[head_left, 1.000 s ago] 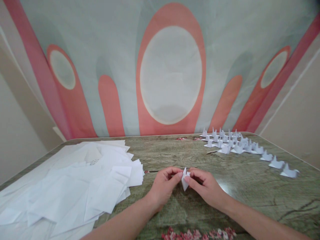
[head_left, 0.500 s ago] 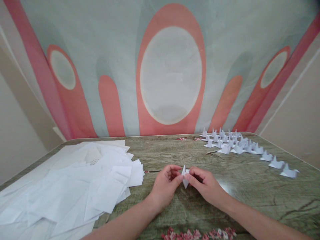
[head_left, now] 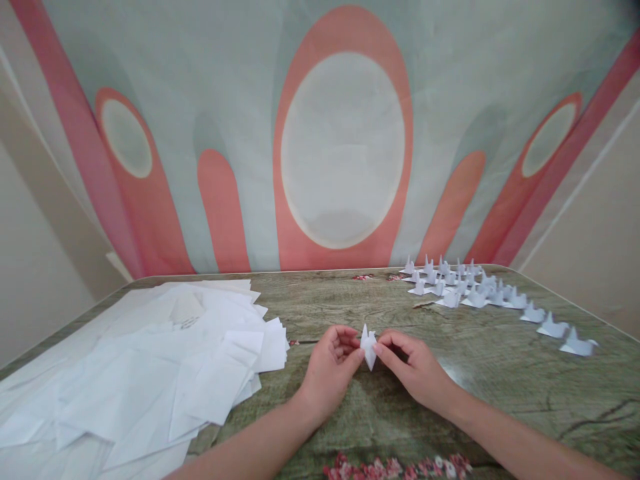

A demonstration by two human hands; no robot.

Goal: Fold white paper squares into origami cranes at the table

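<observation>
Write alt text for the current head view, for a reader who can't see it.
A person's left-hand grip and right-hand grip hold a small white origami bird between them at a wood-grain table. Loose white paper sheets are heaped at left; similar origami birds stand grouped at right.

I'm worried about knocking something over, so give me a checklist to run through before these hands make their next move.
1. Right hand has a grip on the folded paper: ok, finger and thumb at its right side.
2. Left hand grips it too: cannot tell; the thumb tip is at its left edge.
3. Paper birds away from both hands: ok, grouped on the right of the table.
4. Paper pile away from both hands: ok, a gap shows.
5. Pile neatly stacked: not ok, sheets overlap at odd angles.
6. Creases sharp: cannot tell, too small.
</observation>
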